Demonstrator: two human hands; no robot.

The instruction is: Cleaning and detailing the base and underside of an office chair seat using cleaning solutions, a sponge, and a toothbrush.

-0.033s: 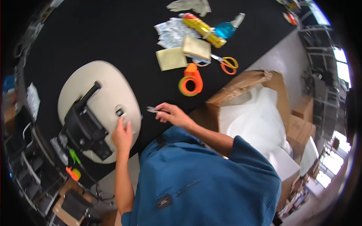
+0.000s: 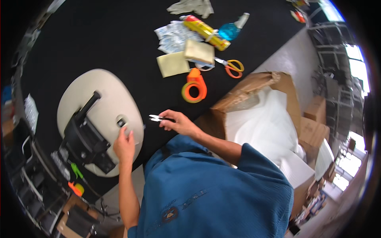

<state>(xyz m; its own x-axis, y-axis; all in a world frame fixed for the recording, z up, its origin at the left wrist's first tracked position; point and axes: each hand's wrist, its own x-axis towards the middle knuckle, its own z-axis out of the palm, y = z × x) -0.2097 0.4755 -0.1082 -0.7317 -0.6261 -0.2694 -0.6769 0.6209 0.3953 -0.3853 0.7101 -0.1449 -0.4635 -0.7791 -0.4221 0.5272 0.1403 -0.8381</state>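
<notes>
Looking down past the blue shirt [image 2: 214,186], I find the left hand [image 2: 125,146] over the near side of a beige oval panel [image 2: 104,116], its fingers partly curled and its fingertips close to a small dark opening [image 2: 121,122]. I cannot tell from here whether they pinch anything. The panel lies on the black table [image 2: 154,87], left of the body, with a black mechanism [image 2: 85,137] across its left part.

My right hand [image 2: 176,122] grips a pair of small snips [image 2: 156,118], pale blades toward the panel but apart from it. Beside the right arm I see an open brown carton [image 2: 238,95] holding white wrapping [image 2: 262,123]. Left of the panel's lower end lies a green-handled tool [image 2: 77,170].

Beyond the hands I make out an orange tape dispenser [image 2: 201,85], then orange-and-yellow-handled scissors [image 2: 235,68], a pale yellow sheet [image 2: 173,64] and a cream block [image 2: 199,51]. Farther back I have white packets [image 2: 172,39], a red-and-yellow tube [image 2: 204,31], a blue bottle [image 2: 229,31] and, farthest, grey gloves [image 2: 192,7].
</notes>
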